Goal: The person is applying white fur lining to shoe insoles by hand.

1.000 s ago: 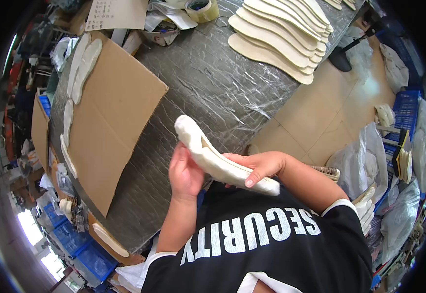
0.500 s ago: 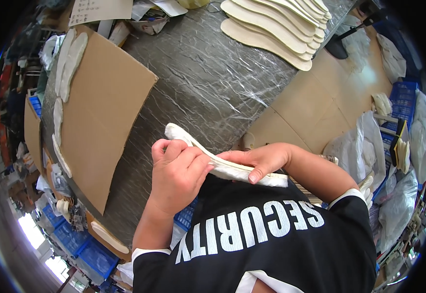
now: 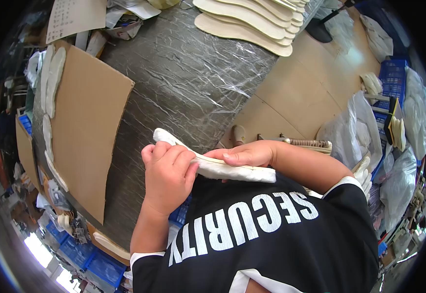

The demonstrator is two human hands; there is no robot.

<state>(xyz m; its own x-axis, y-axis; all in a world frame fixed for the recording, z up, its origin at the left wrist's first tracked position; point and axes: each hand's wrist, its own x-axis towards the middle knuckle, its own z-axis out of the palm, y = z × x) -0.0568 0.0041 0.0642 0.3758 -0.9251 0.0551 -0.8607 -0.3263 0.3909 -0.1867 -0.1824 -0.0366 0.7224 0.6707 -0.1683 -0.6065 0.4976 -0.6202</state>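
Observation:
A cream insole with white fluffy pile on one face (image 3: 235,170) is held edge-on just in front of my chest, tilted down to the right. My left hand (image 3: 168,171) grips its left part with curled fingers, and the left tip pokes out beyond them. Farther along, my right hand (image 3: 246,154) pinches the insole, the thumb on the near side and the fingers partly hidden behind it. A stack of several cream insoles (image 3: 242,31) lies across the table at the far edge.
The table (image 3: 174,78) has a dark, wrinkled plastic cover. On its left lies a brown cardboard sheet (image 3: 88,117) with several white fleece pieces (image 3: 55,80) along its far-left edge. Blue crates (image 3: 393,78) and plastic bags (image 3: 347,129) stand on the right; a wooden stool (image 3: 308,145) is beside me.
Both hands and the insole have moved slightly left. My right thumb has shifted along the insole toward my left hand. The whole view has turned a little.

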